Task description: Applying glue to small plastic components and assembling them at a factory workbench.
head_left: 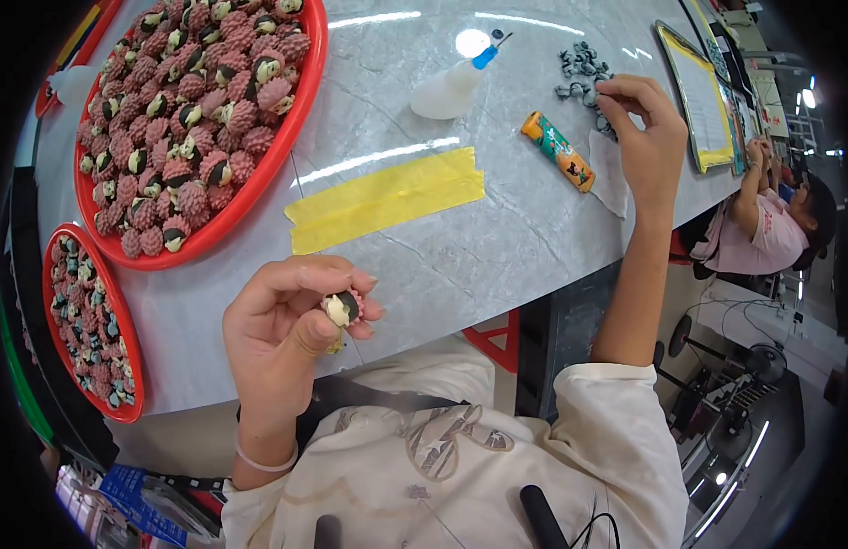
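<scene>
My left hand (282, 316) is closed on a small figure (340, 309) with a pink ridged body and a cream-and-black front, held between thumb and fingers above the table's near edge. Farther off to the right, my right hand (645, 128) reaches down among small dark grey curled pieces (581, 62). Its thumb and fingertips are pinched together there; whatever lies between them is too small to make out. Close to that hand rests an orange-and-teal tube (558, 152), partly beside a white paper sheet (610, 172).
A big red tray (307, 91) heaped with similar pink figures (182, 114) fills the far left. A smaller red tray (131, 366) sits nearer. Yellow tape (387, 199) crosses the grey marbled table; behind it lies a white squeeze bottle (447, 91). Another person (762, 215) sits at the right.
</scene>
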`<state>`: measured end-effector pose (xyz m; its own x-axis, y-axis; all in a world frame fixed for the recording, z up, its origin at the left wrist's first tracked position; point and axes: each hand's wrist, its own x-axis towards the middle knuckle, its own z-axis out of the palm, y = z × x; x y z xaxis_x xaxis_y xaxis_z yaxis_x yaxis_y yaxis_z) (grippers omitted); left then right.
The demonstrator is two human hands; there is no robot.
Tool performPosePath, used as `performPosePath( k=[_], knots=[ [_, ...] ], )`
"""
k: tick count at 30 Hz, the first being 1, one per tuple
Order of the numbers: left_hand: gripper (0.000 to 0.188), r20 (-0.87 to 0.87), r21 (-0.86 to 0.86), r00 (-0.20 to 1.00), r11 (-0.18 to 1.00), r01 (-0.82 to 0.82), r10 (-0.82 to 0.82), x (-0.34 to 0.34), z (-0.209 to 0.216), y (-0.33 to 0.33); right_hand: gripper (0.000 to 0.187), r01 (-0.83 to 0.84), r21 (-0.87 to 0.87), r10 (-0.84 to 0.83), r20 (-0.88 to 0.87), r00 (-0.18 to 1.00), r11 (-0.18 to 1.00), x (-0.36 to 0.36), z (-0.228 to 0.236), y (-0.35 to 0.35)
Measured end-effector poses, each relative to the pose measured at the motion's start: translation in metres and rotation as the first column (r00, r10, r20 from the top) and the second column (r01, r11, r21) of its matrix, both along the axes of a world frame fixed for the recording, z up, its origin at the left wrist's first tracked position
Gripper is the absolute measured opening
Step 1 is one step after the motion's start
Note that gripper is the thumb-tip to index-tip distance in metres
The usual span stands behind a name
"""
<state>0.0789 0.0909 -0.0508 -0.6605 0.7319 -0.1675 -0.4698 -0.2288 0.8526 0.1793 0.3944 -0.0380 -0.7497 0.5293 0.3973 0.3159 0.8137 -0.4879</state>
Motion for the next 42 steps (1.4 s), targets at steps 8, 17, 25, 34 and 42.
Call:
performPosePath(
  k=[8, 17, 25, 34, 42],
  knots=[
    [0.029, 0.054, 0.069, 0.998, 0.997, -0.029, 0.025, -0.002, -0.002, -0.005, 0.02, -0.339, -0.729, 0.103, -0.349, 0.932, 0.595, -0.004, 0.028, -0.078],
    [0.041, 0.052, 0.072, 0.998, 0.997, -0.025, 0.022, -0.001, -0.005, -0.003, 0.027, -0.427, -0.861, 0.253, -0.364, 0.897, 0.276, -0.02, 0.012, -0.153],
    [0.039, 0.018, 0.095, 0.999, 0.994, -0.051, 0.049, -0.002, -0.007, -0.007, 0.022, -0.614, -0.56, 0.453, -0.415, 0.789, 0.556, -0.026, 0.011, -0.166],
    [0.029, 0.017, 0.115, 0.997, 0.99, -0.077, 0.076, 0.0, -0.01, -0.006, 0.02, -0.592, -0.277, 0.506, -0.326, 0.799, 0.757, -0.025, 0.022, -0.177],
    [0.02, -0.263, 0.126, 0.952, 0.984, -0.126, 0.156, -0.003, -0.017, -0.007, 0.018, -0.529, -0.16, 0.465, -0.317, 0.827, 0.833, -0.033, 0.017, -0.189]
  ],
)
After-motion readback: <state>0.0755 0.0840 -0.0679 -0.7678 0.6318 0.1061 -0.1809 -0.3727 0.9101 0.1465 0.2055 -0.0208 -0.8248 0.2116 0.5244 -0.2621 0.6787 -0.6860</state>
